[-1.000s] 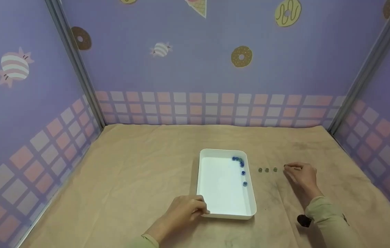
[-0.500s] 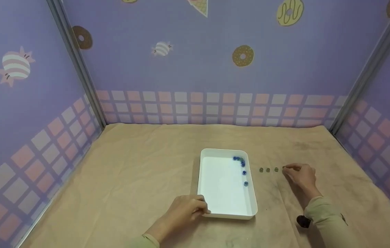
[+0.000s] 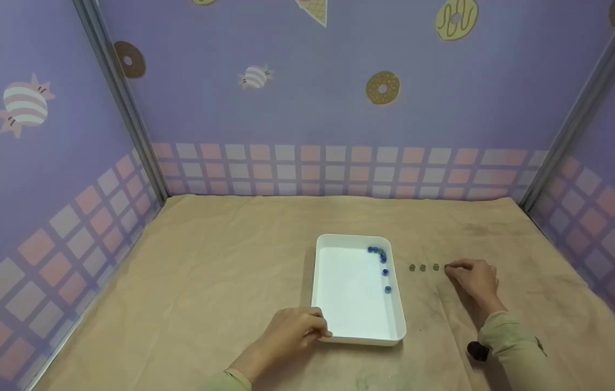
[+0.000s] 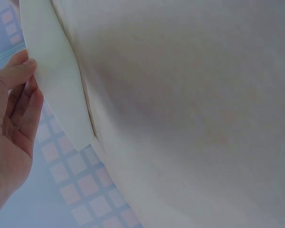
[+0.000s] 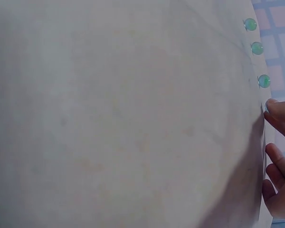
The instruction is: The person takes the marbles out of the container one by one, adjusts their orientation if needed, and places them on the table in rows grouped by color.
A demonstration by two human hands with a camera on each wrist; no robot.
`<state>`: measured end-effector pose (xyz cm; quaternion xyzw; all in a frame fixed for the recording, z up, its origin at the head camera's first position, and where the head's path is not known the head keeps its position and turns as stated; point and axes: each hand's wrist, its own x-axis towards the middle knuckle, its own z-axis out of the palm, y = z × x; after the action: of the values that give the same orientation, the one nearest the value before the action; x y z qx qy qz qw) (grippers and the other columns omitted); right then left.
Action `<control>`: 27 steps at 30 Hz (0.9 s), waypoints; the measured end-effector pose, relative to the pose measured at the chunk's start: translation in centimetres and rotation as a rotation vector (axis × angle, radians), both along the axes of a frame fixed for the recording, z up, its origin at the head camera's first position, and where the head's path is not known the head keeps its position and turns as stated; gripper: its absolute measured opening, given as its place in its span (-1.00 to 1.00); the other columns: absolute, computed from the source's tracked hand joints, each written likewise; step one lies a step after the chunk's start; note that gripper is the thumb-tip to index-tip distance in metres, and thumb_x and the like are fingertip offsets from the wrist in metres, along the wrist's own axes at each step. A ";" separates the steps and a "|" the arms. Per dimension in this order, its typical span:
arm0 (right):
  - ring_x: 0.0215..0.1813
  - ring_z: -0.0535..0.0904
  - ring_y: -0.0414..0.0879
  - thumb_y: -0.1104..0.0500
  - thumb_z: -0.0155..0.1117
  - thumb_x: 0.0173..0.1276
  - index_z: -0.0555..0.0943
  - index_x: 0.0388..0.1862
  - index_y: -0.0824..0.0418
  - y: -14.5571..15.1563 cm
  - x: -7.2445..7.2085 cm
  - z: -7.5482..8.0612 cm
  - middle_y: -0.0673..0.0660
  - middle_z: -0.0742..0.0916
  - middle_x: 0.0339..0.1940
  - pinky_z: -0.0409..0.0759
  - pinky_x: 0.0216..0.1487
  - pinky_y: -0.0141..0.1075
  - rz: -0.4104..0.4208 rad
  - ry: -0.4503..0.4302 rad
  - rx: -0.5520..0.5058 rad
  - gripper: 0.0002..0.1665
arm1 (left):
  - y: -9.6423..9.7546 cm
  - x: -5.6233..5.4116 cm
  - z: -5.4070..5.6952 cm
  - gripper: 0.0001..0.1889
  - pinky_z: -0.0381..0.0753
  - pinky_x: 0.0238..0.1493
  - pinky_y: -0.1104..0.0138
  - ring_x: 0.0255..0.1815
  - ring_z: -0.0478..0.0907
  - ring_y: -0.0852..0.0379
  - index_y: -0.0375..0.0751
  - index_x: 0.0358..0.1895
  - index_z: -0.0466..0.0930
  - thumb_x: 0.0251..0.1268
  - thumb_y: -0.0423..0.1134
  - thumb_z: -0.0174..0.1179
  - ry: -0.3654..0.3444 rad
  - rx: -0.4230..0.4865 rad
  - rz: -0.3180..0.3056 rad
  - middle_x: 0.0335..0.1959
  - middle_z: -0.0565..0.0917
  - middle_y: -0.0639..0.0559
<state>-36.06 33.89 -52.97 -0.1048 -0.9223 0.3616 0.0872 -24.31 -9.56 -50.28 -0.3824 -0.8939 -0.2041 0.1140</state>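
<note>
A white rectangular tray (image 3: 348, 304) rests on the tan cloth, and my left hand (image 3: 297, 327) pinches its near left corner; in the left wrist view the thumb (image 4: 20, 73) lies against the tray wall (image 4: 57, 71). Several blue marbles (image 3: 385, 272) and a greenish one sit along the tray's right side and far right corner. Right of the tray, three clear green marbles (image 3: 423, 267) form a row on the cloth. At the row's right end my right hand (image 3: 476, 279) pinches another marble (image 5: 267, 107), mostly hidden by the fingertips, down close to the cloth.
The tan cloth (image 3: 220, 260) covers the table, with wrinkles and dark smudges at right. Purple walls (image 3: 307, 108) with sweets printed on them enclose the back and both sides. A dark rounded object (image 3: 478, 351) shows beside the right sleeve.
My right hand has lowered its marble slightly and brought it a little left, closer to the row. The left hand, the tray and the other marbles stay put.
</note>
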 end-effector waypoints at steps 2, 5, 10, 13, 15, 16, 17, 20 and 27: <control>0.32 0.40 0.34 0.02 0.33 0.33 0.75 -0.03 0.18 0.0 0.0 -0.1 0.32 0.71 0.13 0.15 0.33 0.29 0.001 0.006 0.011 -0.67 | 0.0 0.0 0.0 -0.91 0.49 -0.35 0.64 -0.36 0.65 0.39 0.09 -0.39 0.76 0.23 -0.09 0.30 0.009 -0.006 -0.001 -0.40 0.68 0.30; 0.30 0.42 0.34 0.02 0.33 0.33 0.75 -0.04 0.18 0.0 0.0 -0.1 0.32 0.71 0.13 0.19 0.31 0.28 0.001 0.013 0.022 -0.67 | 0.0 0.0 0.0 -0.90 0.48 -0.36 0.65 -0.38 0.64 0.40 0.08 -0.40 0.76 0.23 -0.08 0.30 0.015 -0.012 -0.003 -0.41 0.68 0.29; 0.29 0.44 0.33 0.03 0.34 0.33 0.76 -0.05 0.16 0.0 0.0 -0.2 0.30 0.72 0.12 0.21 0.31 0.28 -0.012 0.023 0.038 -0.69 | 0.0 0.1 -0.1 -0.92 0.51 -0.33 0.61 -0.35 0.65 0.40 0.10 -0.39 0.77 0.23 -0.11 0.31 0.015 -0.007 0.002 -0.40 0.68 0.31; 0.30 0.43 0.34 0.04 0.34 0.33 0.76 -0.05 0.16 -0.1 0.0 -0.2 0.30 0.72 0.13 0.19 0.31 0.30 -0.014 0.030 0.040 -0.70 | 0.0 0.1 0.0 -0.93 0.50 -0.33 0.61 -0.35 0.65 0.40 0.13 -0.39 0.77 0.23 -0.13 0.31 0.026 -0.003 0.000 -0.40 0.67 0.32; 0.31 0.42 0.34 0.03 0.33 0.34 0.76 -0.05 0.15 0.0 -0.1 -0.2 0.30 0.71 0.14 0.17 0.33 0.32 -0.011 0.033 0.044 -0.70 | 0.0 0.1 0.0 -0.93 0.51 -0.33 0.61 -0.34 0.65 0.39 0.11 -0.39 0.76 0.23 -0.13 0.31 0.036 0.004 -0.009 -0.40 0.67 0.32; 0.31 0.42 0.35 0.03 0.33 0.34 0.76 -0.05 0.15 0.0 -0.1 -0.2 0.31 0.71 0.14 0.16 0.33 0.33 -0.008 0.034 0.045 -0.70 | 0.0 0.1 0.0 -0.93 0.51 -0.32 0.61 -0.33 0.65 0.38 0.11 -0.39 0.76 0.24 -0.13 0.31 0.036 0.007 -0.013 -0.39 0.67 0.31; 0.32 0.42 0.35 0.03 0.33 0.35 0.76 -0.04 0.15 0.0 -0.1 -0.2 0.31 0.71 0.15 0.15 0.34 0.35 -0.006 0.034 0.045 -0.70 | 0.0 0.1 0.0 -0.93 0.51 -0.32 0.62 -0.33 0.65 0.37 0.10 -0.39 0.76 0.24 -0.14 0.31 0.037 0.010 -0.016 -0.39 0.68 0.30; 0.32 0.44 0.34 0.03 0.33 0.35 0.76 -0.03 0.13 0.0 -0.1 -0.3 0.30 0.71 0.15 0.14 0.34 0.37 -0.005 0.039 0.056 -0.70 | 0.0 0.1 0.1 -0.93 0.53 -0.29 0.62 -0.31 0.66 0.34 0.05 -0.39 0.76 0.23 -0.16 0.32 0.026 0.019 -0.024 -0.38 0.69 0.28; 0.28 0.48 0.31 0.05 0.36 0.32 0.77 -0.07 0.12 -0.2 0.0 -0.6 0.29 0.73 0.10 0.18 0.34 0.34 -0.025 0.064 0.067 -0.73 | 0.0 0.1 0.1 -0.93 0.51 -0.34 0.61 -0.33 0.66 0.35 0.07 -0.38 0.77 0.23 -0.14 0.32 0.012 0.010 -0.009 -0.38 0.69 0.29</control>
<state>-36.11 33.72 -53.54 -0.1017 -0.9292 0.3325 0.1249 -24.24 -9.56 -50.17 -0.3869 -0.8905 -0.2067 0.1206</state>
